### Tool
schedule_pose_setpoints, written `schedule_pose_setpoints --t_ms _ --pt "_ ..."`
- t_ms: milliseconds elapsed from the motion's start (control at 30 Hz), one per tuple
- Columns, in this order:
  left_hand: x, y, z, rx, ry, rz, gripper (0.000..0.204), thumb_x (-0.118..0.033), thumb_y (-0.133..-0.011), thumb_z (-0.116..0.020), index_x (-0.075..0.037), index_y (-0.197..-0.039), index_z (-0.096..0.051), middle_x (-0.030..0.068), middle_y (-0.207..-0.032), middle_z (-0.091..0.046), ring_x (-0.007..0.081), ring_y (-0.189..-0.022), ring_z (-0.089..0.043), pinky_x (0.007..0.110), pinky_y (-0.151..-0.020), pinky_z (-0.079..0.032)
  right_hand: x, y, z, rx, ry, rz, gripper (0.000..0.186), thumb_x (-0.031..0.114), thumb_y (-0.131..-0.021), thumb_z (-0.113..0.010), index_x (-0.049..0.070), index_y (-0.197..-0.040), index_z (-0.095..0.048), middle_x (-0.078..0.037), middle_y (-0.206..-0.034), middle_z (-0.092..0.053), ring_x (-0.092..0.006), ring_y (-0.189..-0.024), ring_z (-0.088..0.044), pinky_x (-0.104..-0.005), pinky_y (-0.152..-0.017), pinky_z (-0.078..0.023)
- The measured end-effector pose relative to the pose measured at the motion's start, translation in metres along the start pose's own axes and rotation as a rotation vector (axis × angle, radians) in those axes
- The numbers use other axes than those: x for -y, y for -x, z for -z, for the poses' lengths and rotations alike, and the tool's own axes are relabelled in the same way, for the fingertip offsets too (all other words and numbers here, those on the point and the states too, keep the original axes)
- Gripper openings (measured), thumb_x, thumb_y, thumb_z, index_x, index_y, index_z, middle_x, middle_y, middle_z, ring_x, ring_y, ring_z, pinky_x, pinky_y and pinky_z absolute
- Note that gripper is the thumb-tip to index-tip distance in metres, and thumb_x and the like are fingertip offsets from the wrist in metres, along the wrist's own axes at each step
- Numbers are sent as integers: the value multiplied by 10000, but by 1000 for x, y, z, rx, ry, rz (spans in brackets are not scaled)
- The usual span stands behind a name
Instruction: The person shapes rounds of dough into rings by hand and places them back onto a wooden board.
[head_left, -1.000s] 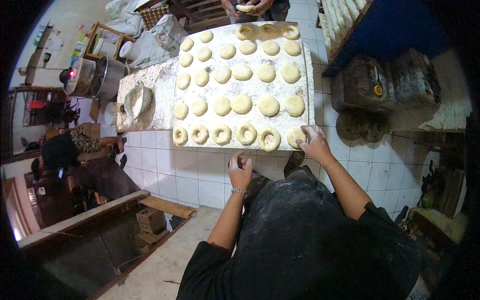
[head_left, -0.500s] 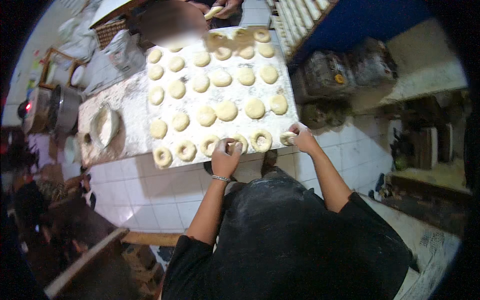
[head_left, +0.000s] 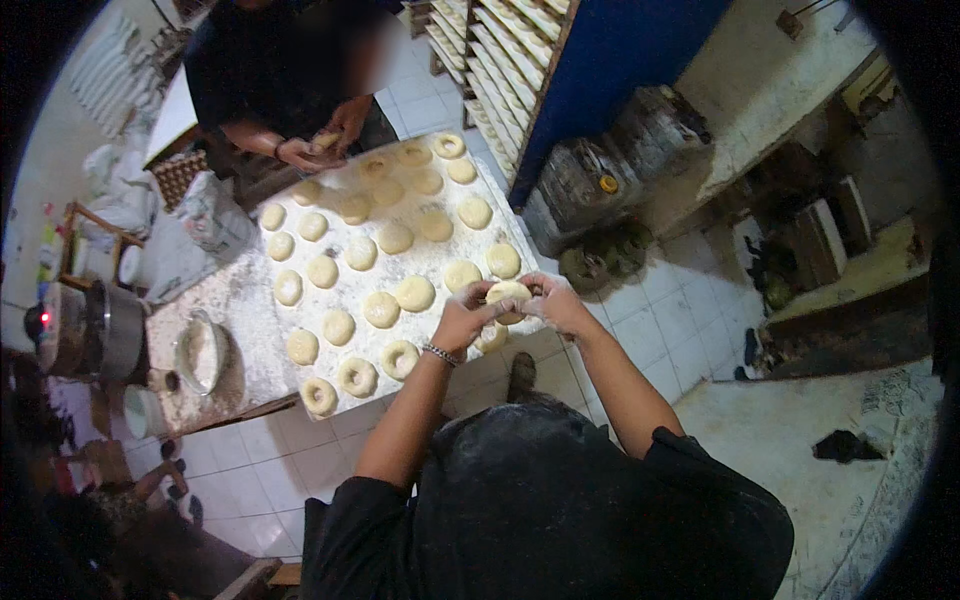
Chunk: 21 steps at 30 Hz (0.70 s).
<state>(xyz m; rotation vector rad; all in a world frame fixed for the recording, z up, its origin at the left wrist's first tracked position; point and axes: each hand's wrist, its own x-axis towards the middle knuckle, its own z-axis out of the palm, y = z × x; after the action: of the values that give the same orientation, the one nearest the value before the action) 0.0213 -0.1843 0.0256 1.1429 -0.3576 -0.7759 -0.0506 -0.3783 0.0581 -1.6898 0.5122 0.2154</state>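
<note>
Left hand [head_left: 462, 323] and right hand [head_left: 562, 306] are pinching a dough disc [head_left: 507, 291] between half-curled fingers, over the tabletop [head_left: 426, 260], near right.

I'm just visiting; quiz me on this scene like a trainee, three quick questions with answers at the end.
1. True or false: the wearer's left hand and right hand hold the same dough piece.
2. In the picture, the powder bowl is: A) left of, B) right of, C) under the dough rounds?
3. Fill in: the bracelet sits on the wearer's ____ side.
Key: 1 true; 2 A; 3 left.
</note>
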Motion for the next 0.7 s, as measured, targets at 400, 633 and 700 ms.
schedule_pose_setpoints --t_ms 400,633,700 --pt "11 28 -41 -442 -710 12 450 -241 -784 -747 54 -1111 -654 159 -1023 -716 220 -881 -695 339 -789 -549 -32 -35 6 443 6 211 524 68 -749 -760 -41 -1227 -576 -121 -1047 -680 -172 -939 -656 -316 -790 -536" --pt "43 68 -37 -589 -1088 -18 403 -281 -852 -637 -3 -1144 -625 200 -988 -671 336 -984 -645 414 -851 -494 4 -29 -21 439 647 327 630 411 -721 -757 76 -1243 -640 -160 -1101 -705 -296 -1007 -674 -378 -874 -522" --pt "42 83 -19 -434 -470 99 360 -330 -850 -623 -89 -1117 -637 121 -997 -653 263 -909 -638 402 -777 -479 15 -17 -30 481 1043 638 583 473 -730 -736 128 -1193 -661 -162 -1124 -687 -346 -1051 -645 -425 -893 -500"
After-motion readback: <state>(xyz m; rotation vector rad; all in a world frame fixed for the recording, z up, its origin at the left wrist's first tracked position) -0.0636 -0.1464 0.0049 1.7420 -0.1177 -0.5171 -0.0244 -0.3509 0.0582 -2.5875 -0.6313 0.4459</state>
